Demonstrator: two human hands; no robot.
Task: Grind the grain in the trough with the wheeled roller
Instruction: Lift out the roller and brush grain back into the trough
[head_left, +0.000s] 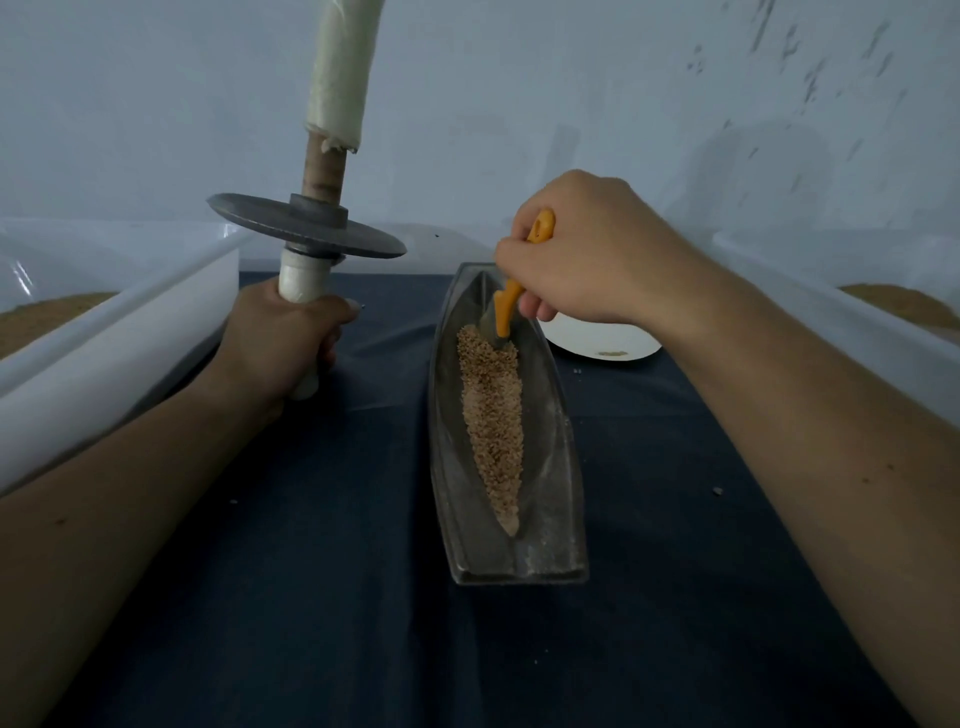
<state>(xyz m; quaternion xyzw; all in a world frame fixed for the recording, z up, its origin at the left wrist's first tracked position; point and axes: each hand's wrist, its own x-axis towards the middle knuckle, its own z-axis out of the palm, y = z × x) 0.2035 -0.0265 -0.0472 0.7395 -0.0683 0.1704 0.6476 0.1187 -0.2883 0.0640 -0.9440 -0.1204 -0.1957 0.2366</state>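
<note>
A dark cloth (311, 597) covers the table, with a white tub (104, 332) along the left edge and another (893, 280) on the right, each showing some tan meal. The roller (306, 231) stands on end to the left of the trough (550, 499), well clear of it, its wheel lying flat in the air. The left hand (280, 343) has its fingers wrapped round the lower wrapped handle, and the upper handle points up out of view. The metal trough runs lengthwise away from the person, and a white plate (602, 340) sits just beyond its far right side. The right hand (587, 254) grips an orange-handled tool (503, 312) in curled fingers. The tool's dark head is down at the far end of the grain (491, 415); whether it is a brush or a scraper is hard to tell. The grain lies in a narrow strip along the groove and looks mostly whole. The step in hand seems to be tidying the grain into the groove, with rolling not yet begun. Next, the tool should be put down and the roller tipped so its axle lies across the trough. With the wheel's edge set in the groove, each hand takes one handle.
</note>
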